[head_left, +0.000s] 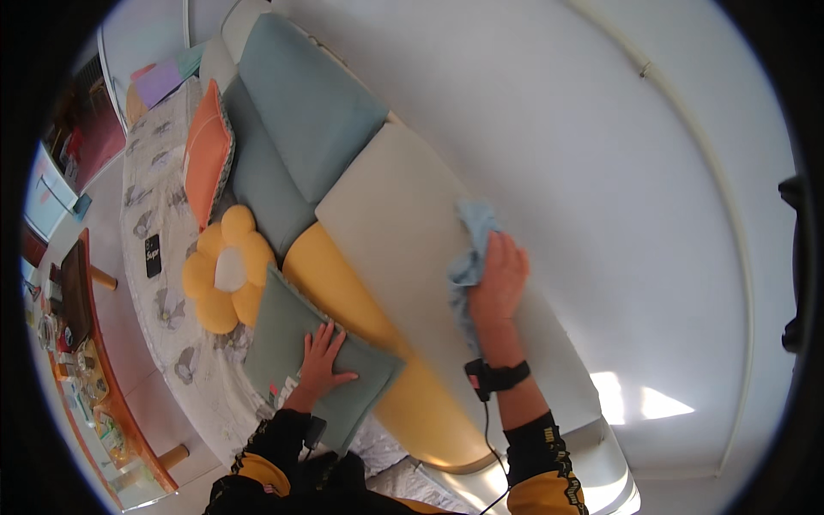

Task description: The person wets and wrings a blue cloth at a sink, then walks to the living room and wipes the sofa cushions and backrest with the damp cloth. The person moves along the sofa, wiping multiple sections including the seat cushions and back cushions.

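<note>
My right hand (501, 283) holds a crumpled light blue cloth (468, 270) against the cream back cushion (399, 199) of a sofa, near the cushion's wall-side edge. Part of the cloth is hidden under the hand. My left hand (324, 364) lies with spread fingers on a grey-green throw pillow (283, 328). Beside that pillow is a yellow flower-shaped cushion (248, 244) with a pale centre. A yellow sofa cushion (347, 283) runs between the throw pillow and the cream cushion. Both wrists carry black straps with small devices.
A blue-grey back cushion (309, 96) and an orange pillow (209, 154) are farther along the sofa. A black phone (152, 256) lies on the floral seat cover (161, 322). At left stands a wood-edged glass table (138, 444) with jars and packets. The white wall (579, 193) rises behind the sofa.
</note>
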`<state>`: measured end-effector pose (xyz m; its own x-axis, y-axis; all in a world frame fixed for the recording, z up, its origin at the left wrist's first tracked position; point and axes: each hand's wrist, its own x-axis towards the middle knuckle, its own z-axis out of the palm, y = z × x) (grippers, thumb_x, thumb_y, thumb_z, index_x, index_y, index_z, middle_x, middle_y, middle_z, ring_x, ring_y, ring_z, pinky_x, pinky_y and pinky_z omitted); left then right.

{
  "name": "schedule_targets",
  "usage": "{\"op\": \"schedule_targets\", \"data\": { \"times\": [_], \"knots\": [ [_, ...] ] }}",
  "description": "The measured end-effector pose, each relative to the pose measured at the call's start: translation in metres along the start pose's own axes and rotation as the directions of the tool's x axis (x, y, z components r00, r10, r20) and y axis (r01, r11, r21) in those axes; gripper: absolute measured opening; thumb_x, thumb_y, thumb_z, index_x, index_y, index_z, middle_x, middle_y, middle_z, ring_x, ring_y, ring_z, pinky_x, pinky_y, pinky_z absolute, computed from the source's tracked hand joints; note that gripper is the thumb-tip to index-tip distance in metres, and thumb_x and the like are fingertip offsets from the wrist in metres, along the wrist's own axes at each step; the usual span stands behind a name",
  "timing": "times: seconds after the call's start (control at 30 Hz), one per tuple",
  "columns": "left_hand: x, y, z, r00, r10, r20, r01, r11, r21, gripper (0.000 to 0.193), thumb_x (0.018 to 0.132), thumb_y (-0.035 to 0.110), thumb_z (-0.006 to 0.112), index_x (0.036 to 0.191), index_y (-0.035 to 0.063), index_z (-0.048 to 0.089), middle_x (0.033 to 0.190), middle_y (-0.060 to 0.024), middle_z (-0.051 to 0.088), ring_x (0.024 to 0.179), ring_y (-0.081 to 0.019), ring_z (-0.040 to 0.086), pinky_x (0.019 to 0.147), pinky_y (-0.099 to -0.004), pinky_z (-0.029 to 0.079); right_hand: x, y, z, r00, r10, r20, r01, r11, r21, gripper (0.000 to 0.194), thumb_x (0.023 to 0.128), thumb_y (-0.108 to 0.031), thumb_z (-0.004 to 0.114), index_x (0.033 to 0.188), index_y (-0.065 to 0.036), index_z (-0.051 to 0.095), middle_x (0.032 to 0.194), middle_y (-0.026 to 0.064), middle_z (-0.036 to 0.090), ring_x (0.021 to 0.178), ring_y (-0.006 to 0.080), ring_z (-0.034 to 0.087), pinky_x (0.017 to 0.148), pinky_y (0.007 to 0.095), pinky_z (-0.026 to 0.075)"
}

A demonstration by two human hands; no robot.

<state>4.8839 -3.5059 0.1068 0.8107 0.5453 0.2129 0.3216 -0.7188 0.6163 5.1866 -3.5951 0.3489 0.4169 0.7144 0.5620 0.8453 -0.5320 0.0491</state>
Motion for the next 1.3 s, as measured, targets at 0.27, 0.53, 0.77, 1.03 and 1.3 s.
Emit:
{"op": "schedule_targets", "data": {
  "times": [0.27, 0.53, 0.77, 1.03, 1.3],
  "knots": [
    [-0.002, -0.018, 0.017, 1.0, 0.02, -0.017, -0.02, 0.999, -0.034, 0.104, 0.053, 0.042, 0.085, 0.141, 0.0103, 0.04, 0.152, -0.0166, 0.026, 0.141, -0.0369, 0.022, 0.111, -0.0605, 0.014, 0.032, -0.009, 0.013, 0.997, -0.047, -0.068, 0.059, 0.979, 0.196, 0.059, 0.068, -0.005, 0.068, 0.124, -0.005, 0.052, 0.127, 0.017, 0.053, 0.125, 0.0346, 0.045, 0.109, 0.0463, 0.029],
    [0.0, -0.014, 0.008, 0.999, 0.029, 0.016, -0.028, 0.999, -0.015, 0.103, 0.057, 0.04, 0.084, 0.143, 0.0094, 0.036, 0.152, -0.0174, 0.025, 0.141, -0.0372, 0.022, 0.111, -0.0594, 0.015, -0.084, 0.041, -0.072, 0.993, 0.112, 0.049, -0.118, 0.981, 0.156, 0.064, 0.063, 0.0, 0.067, 0.125, -0.013, 0.054, 0.127, 0.0146, 0.054, 0.129, 0.0364, 0.042, 0.111, 0.0508, 0.025],
    [-0.005, -0.011, 0.0, 0.997, 0.071, 0.029, -0.07, 0.996, -0.046, 0.098, 0.066, 0.036, 0.081, 0.147, 0.0118, 0.03, 0.153, -0.0178, 0.022, 0.142, -0.0369, 0.02, 0.111, -0.0585, 0.015, -0.301, 0.062, -0.184, 0.903, 0.428, 0.038, -0.43, 0.898, 0.091, 0.059, 0.063, 0.0, 0.058, 0.122, -0.008, 0.056, 0.123, 0.0173, 0.057, 0.122, 0.0371, 0.049, 0.106, 0.0484, 0.035],
    [-0.079, -0.04, -0.044, 0.972, 0.232, -0.017, -0.231, 0.952, -0.201, 0.067, 0.092, 0.03, 0.06, 0.147, 0.0077, 0.029, 0.152, -0.0184, 0.025, 0.139, -0.0376, 0.024, 0.11, -0.0542, 0.022, -0.62, -0.127, -0.347, 0.321, 0.946, 0.04, -0.928, 0.305, 0.215, 0.039, 0.077, -0.007, 0.057, 0.116, -0.003, 0.061, 0.103, 0.0175, 0.067, 0.096, 0.0245, 0.065, 0.084, 0.0352, 0.049],
    [-0.403, -0.185, -0.104, 0.914, -0.016, 0.405, 0.037, 0.998, -0.044, 0.064, 0.088, 0.025, 0.057, 0.141, -0.0034, 0.033, 0.138, -0.0322, 0.037, 0.13, -0.045, 0.035, 0.107, -0.0483, 0.03, -0.754, -0.247, -0.425, 0.071, 0.996, -0.045, -0.536, 0.076, 0.841, 0.032, 0.089, -0.012, 0.057, 0.119, -0.003, 0.057, 0.109, 0.0057, 0.061, 0.096, 0.0161, 0.059, 0.083, 0.0294, 0.047]
  ]
}}
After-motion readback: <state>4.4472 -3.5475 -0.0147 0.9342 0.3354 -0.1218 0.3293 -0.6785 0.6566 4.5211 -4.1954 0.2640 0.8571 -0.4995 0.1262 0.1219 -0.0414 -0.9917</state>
